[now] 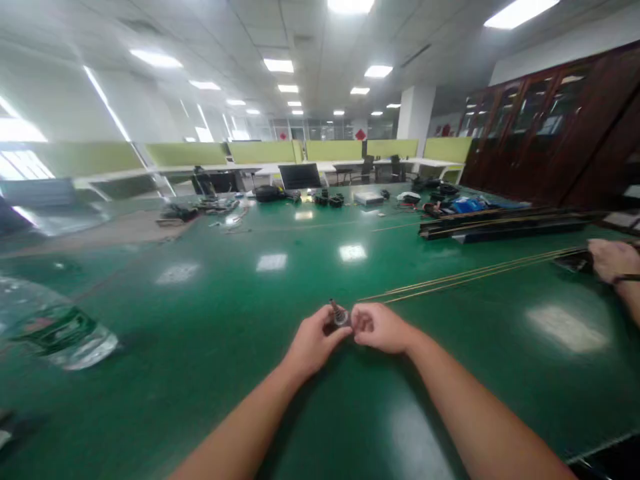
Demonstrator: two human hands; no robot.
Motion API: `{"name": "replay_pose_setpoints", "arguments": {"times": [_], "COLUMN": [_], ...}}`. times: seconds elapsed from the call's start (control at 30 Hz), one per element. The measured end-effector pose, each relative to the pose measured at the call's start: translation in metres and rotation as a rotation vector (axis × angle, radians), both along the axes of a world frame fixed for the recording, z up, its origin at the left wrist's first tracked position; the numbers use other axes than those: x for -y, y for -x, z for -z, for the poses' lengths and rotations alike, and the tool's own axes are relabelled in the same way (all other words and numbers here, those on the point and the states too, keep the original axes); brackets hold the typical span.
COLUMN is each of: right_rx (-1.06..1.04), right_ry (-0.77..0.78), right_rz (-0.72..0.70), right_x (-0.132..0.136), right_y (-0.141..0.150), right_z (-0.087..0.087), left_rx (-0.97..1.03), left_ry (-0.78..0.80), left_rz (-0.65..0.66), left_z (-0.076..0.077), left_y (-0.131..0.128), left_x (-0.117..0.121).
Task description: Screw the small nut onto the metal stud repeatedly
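My left hand [313, 339] grips a small dark metal part [340, 315] with a ringed, tapering tip that points up. Thumb and forefinger close round its lower body, which they partly hide. Right beside it, my right hand [381, 327] has its fingers curled in against the part's right side. Whatever those fingertips pinch, if anything, is too small to make out. Several long, thin brass-coloured rods [465, 275] lie on the green tabletop [210, 400], their near ends just behind my right hand.
A clear plastic bottle [60, 327] with a green label is at the left. Another person's hand [614, 259] rests at the far right, by the rods' other end. Black rails [500, 225] lie farther back, near a blue bundle [469, 205]. A laptop [300, 177] stands at the back.
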State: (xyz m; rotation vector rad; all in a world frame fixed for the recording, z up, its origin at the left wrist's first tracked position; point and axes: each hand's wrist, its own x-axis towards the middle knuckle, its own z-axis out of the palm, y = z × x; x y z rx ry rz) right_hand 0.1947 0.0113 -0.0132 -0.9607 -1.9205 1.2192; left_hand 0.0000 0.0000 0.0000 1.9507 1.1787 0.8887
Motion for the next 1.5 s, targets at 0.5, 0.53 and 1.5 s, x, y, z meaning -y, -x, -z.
{"name": "replay_pose_setpoints", "arguments": {"times": [0.5,0.53,1.5], "right_rx": [0.05,0.051,0.04], "right_ry": [-0.008,-0.01,-0.27], "right_rz": [0.026,0.033,0.142], "right_x": [0.0013,0.0012,0.0008], "right_y": [-0.0051,-0.0051,-0.0042], "right_z": [0.0026,0.0029,-0.0023], "left_rx": [0.084,0.093,-0.023], "left_ry": [-0.116,-0.138,-0.307], "left_rz": [-0.102,-0.128,-0.085], "left_z": [0.0023,0.0031,0.0033], "left_y": [0.0008,0.0012,0.001], "left_x": [0.0037,0.0031,0.0047]}}
